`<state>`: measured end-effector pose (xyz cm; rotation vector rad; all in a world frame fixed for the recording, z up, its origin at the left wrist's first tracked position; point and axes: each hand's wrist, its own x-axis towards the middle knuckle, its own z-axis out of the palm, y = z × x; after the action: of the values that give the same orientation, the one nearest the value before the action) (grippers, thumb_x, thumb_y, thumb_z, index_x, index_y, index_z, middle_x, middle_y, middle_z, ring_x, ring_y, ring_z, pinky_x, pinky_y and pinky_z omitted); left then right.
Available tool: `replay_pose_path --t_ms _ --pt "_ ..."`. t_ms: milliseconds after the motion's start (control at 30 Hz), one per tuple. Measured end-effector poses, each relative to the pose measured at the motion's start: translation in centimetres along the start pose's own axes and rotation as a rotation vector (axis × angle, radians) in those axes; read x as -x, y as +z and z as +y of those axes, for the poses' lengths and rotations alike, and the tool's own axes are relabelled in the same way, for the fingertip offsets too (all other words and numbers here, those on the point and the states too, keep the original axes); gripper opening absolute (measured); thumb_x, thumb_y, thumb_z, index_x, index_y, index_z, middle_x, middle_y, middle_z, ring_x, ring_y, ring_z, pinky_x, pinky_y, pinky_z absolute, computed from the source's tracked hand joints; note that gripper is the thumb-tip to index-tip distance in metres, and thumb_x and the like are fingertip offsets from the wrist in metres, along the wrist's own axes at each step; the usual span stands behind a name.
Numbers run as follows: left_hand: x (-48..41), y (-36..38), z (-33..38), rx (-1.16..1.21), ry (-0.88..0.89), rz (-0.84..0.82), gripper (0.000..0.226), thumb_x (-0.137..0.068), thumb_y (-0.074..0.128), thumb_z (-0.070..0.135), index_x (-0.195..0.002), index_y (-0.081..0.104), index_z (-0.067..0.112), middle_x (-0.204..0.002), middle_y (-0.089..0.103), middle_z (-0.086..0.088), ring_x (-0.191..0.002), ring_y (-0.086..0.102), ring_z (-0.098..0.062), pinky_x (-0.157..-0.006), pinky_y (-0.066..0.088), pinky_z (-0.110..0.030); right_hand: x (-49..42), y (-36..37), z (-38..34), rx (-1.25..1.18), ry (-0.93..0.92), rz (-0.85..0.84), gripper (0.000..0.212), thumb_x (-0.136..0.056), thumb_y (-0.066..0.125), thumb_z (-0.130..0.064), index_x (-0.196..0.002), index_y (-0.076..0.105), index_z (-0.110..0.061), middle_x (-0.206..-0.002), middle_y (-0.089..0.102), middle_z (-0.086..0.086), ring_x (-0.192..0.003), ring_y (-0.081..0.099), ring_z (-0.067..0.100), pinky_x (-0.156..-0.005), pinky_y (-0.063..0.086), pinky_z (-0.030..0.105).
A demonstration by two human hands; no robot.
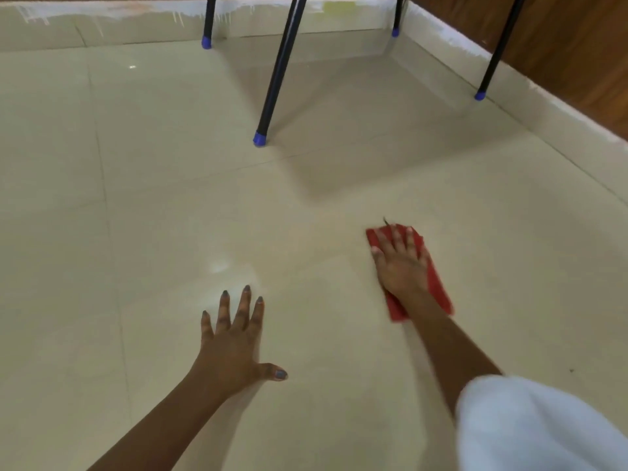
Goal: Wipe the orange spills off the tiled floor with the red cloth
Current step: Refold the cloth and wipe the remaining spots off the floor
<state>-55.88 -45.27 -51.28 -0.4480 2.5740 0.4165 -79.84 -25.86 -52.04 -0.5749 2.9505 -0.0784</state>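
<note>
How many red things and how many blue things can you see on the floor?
Red: 1, the flat red cloth under the right hand
Blue: 4, blue plastic caps on the black metal legs
Total: 5

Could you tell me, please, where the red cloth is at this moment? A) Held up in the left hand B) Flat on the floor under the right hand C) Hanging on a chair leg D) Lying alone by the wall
B: the red cloth lies flat on the tiled floor with the right hand pressed on it, fingers spread; the left hand rests bare on the tiles.
</note>
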Motion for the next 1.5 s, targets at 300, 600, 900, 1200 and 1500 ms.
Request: replay_pose_path --t_ms 300,600,900,1200,1500 --pt "0.6 -0.9 0.5 -0.023 -0.007 -0.013 0.155 -0.01 -0.006 0.099 -0.144 -0.019 0.022 -0.137 -0.043 0.003 -0.136 -0.03 -0.032 -0.111 -0.005 -0.056 7.5 1.5 3.0 -0.023 -0.283 0.085 0.052 -0.091 0.015 -0.05 -0.142 0.026 -0.041 -0.154 0.022 -0.008 -0.144 0.011 0.019 -0.114 0.007 0.042" --pt "2.3 -1.3 0.1 -0.01 0.004 0.05 0.111 -0.072 0.05 0.073 -0.147 -0.01 0.015 -0.154 -0.022 -0.005 -0.141 -0.021 -0.03 -0.115 -0.003 -0.047 13.8 2.7 -7.9 -0.09 -0.219 0.051 0.06 -0.088 0.009 -0.041 -0.145 0.024 -0.03 -0.155 0.019 0.0 -0.143 0.01 0.03 -0.111 0.007 0.053" --pt "14.2 0.8 -14.8 -0.049 -0.181 -0.034 0.151 -0.021 -0.008 0.1 -0.14 -0.021 0.007 -0.145 -0.033 -0.005 -0.131 -0.03 -0.014 -0.114 -0.008 -0.037 22.6 4.0 -20.3 -0.188 -0.596 -0.056 0.049 -0.083 0.035 -0.033 -0.131 0.041 -0.026 -0.146 0.04 0.008 -0.141 0.023 0.025 -0.109 0.004 0.05" --pt "21.7 4.2 -21.0 0.092 -0.29 -0.002 0.144 -0.028 -0.001 0.101 -0.133 -0.028 0.005 -0.142 -0.039 0.0 -0.132 -0.033 -0.017 -0.112 -0.012 -0.037 22.3 5.4 -33.6 -0.141 -1.036 -0.083 0.05 -0.092 0.042 -0.023 -0.14 0.032 -0.028 -0.156 0.016 0.003 -0.144 0.003 0.024 -0.114 -0.002 0.048" --pt "23.8 5.6 -23.1 0.227 -0.401 0.046 0.15 -0.023 -0.006 0.099 -0.144 -0.017 0.011 -0.146 -0.035 -0.004 -0.139 -0.026 -0.027 -0.115 -0.005 -0.042 21.0 4.7 -29.6 -0.062 -0.447 -0.005 0.048 -0.096 0.025 -0.04 -0.144 0.024 -0.037 -0.155 0.019 0.0 -0.143 0.01 0.033 -0.108 0.011 0.062"
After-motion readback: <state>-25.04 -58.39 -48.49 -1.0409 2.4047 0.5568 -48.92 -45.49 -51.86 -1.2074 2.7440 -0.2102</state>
